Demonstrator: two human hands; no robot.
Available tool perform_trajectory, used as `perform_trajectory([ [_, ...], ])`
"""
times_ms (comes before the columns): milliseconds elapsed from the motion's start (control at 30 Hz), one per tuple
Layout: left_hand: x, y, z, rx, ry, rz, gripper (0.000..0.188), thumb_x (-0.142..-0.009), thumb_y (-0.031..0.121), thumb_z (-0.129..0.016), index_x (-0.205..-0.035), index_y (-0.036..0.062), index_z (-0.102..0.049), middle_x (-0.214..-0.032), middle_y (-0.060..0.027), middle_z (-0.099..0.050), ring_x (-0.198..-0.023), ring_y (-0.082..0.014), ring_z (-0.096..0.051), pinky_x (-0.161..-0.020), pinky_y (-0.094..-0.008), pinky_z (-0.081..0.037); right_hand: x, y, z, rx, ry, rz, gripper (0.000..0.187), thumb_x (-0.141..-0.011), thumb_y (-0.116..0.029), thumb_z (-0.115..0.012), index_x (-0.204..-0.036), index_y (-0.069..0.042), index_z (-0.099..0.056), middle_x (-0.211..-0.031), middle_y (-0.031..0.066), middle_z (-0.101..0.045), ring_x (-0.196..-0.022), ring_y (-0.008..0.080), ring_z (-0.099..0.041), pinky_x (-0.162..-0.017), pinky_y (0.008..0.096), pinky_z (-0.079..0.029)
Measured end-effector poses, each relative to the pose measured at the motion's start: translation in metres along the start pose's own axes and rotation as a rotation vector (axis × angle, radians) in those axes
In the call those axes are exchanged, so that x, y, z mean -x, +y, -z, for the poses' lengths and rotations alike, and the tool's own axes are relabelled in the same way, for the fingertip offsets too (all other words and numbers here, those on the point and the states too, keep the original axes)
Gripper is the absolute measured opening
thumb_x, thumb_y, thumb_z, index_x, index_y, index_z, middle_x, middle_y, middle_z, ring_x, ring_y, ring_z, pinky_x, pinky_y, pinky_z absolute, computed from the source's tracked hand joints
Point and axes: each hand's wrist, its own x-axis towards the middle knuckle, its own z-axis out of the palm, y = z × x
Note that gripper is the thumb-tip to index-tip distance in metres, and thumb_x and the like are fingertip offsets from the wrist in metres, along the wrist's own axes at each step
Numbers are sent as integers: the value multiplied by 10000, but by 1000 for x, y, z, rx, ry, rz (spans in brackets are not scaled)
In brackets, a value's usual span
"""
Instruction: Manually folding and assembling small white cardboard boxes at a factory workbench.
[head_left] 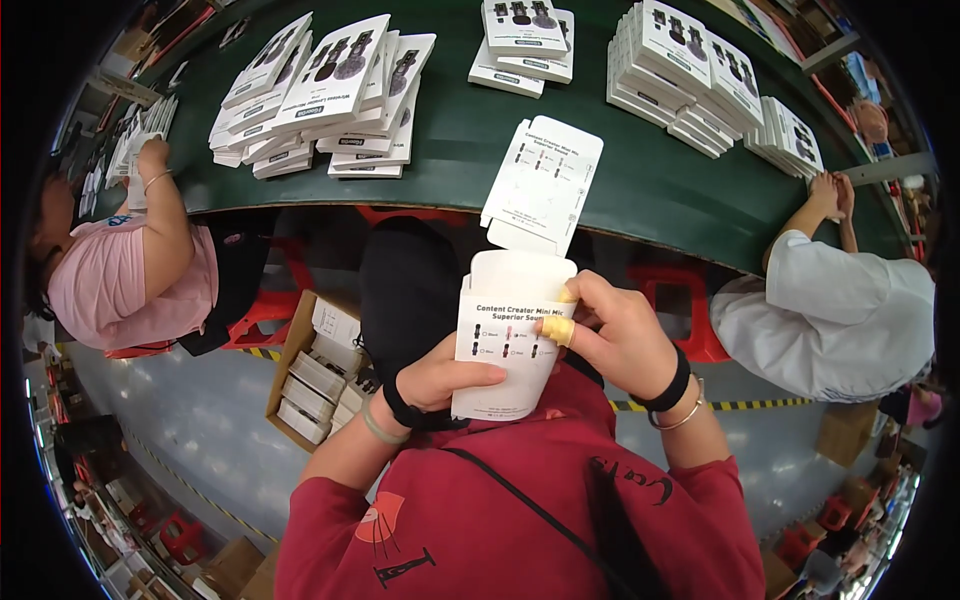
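Observation:
In front of my chest I hold a flat white printed carton [515, 350], its top flap raised. My left hand [438, 376] grips the lower left side, thumb across the printed face and the other fingers hidden behind. At the upper right edge is my right hand [622, 335], with yellow coverings on its thumb and a fingertip. That thumb and finger close on the carton's edge near the opening. Just beyond, more flat white cartons [545, 180] overlap at the near edge of the green table [450, 130].
Piles of white cartons stand on the table at left [335, 85], middle [520, 45] and right [680, 60]. A brown box [290, 350] of white cartons sits by my left side. Co-workers sit at left [130, 260] and right [830, 310], near red stools [680, 300].

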Motion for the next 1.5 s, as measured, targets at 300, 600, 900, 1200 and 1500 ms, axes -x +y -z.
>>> perform_trajectory([
  [300,5,-9,0,-788,497,-424,431,-1021,80,-569,-1416,-39,-442,-1088,-94,-710,-943,-112,-664,-820,-245,-530,16,11,-20,49,185,178,228,-904,-83,-734,-1068,3,-602,-933,113,-683,-777,144,-673,-676,269,-537],
  [600,-2,-14,-10,-784,544,-735,444,-1024,78,-565,-1431,-21,-416,-953,-95,-715,-816,-70,-630,-721,-203,-483,13,20,-23,-737,265,18,424,-1010,-147,-590,-1374,60,-521,-1199,92,-668,-1002,147,-648,-880,271,-503],
  [900,4,-9,2,-959,427,-582,344,-1016,62,-575,-1340,22,-467,-873,-80,-687,-765,-67,-622,-705,-205,-479,-1,14,-13,-830,-62,-123,365,-1014,-133,-568,-1335,38,-587,-1201,120,-691,-1041,182,-677,-898,288,-522],
  [1200,-3,-17,-16,-673,544,-656,373,-992,38,-609,-1340,9,-477,-904,-88,-687,-801,-64,-629,-712,-207,-488,-4,13,0,-18,-29,545,281,-950,-122,-653,-1210,-26,-701,-1055,145,-731,-865,236,-725,-746,288,-566],
  [1500,7,41,-17,-1033,324,-329,245,-981,1,-539,-1225,-14,-542,-956,-37,-664,-825,-25,-583,-707,-179,-451,3,0,1,-18,-46,260,267,-961,-134,-653,-1195,-17,-706,-967,127,-751,-846,185,-727,-738,271,-564],
])
